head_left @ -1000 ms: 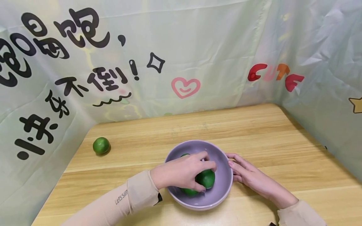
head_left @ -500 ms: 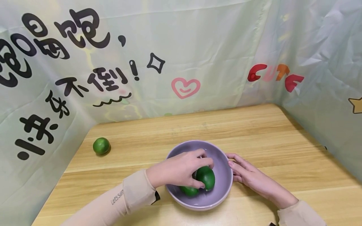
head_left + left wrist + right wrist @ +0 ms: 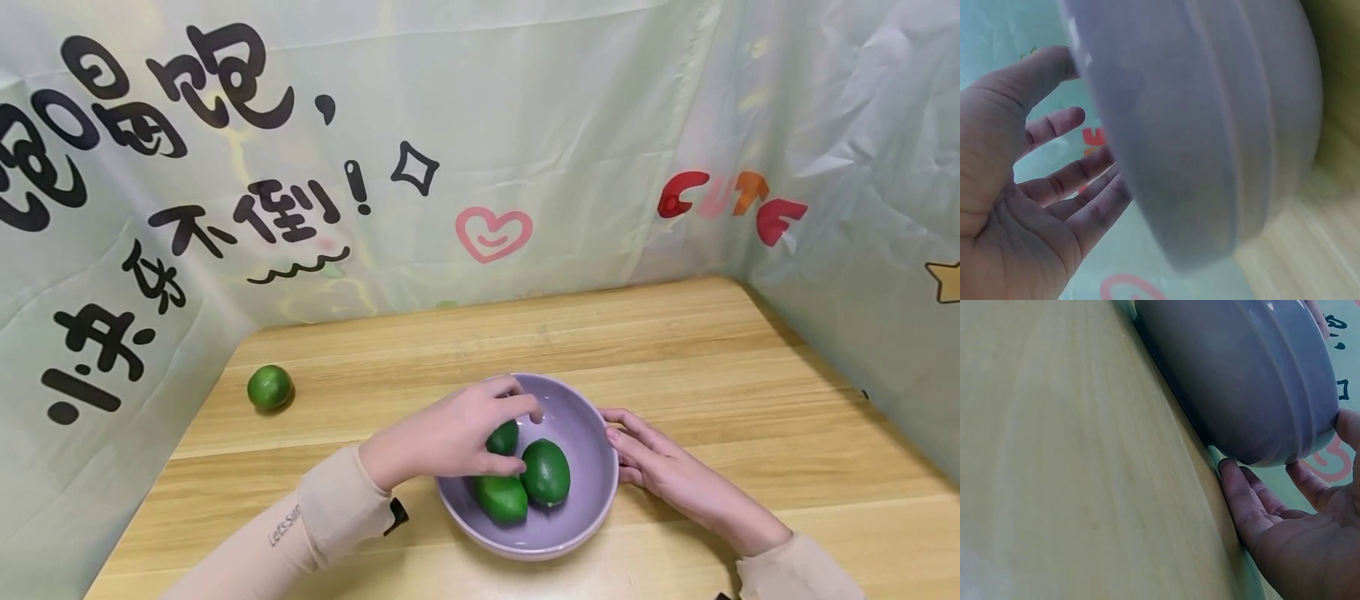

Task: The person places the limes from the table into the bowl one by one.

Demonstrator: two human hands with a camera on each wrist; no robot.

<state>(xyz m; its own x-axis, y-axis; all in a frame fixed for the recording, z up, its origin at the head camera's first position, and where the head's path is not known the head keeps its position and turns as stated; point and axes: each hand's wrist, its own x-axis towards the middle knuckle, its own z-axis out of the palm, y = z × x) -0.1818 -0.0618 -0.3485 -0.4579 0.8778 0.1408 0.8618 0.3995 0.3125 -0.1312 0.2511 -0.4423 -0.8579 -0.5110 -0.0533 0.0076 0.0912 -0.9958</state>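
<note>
A purple bowl [image 3: 588, 508] stands on the table with three green fruits inside. A dark green lime [image 3: 546, 472] lies toward the middle, a lighter, longer green fruit [image 3: 502, 500] at the front, and another lime [image 3: 504, 437] partly under my left hand. That left hand [image 3: 457, 429] hovers over the bowl's left side, thumb and fingers spread and loosely bent; the left wrist view shows no fruit in its grasp. My right hand [image 3: 660, 462] rests its fingertips on the bowl's right side, thumb near the rim, as the right wrist view [image 3: 1316, 525] also shows.
A single lime [image 3: 270, 387] sits at the table's far left. Printed cloth [image 3: 585, 150] hangs behind and along both sides of the wooden table [image 3: 675, 333].
My left hand has released the dark green lime in the bowl and drawn back leftward, uncovering more of the fruits. My right hand stays at the bowl's side.
</note>
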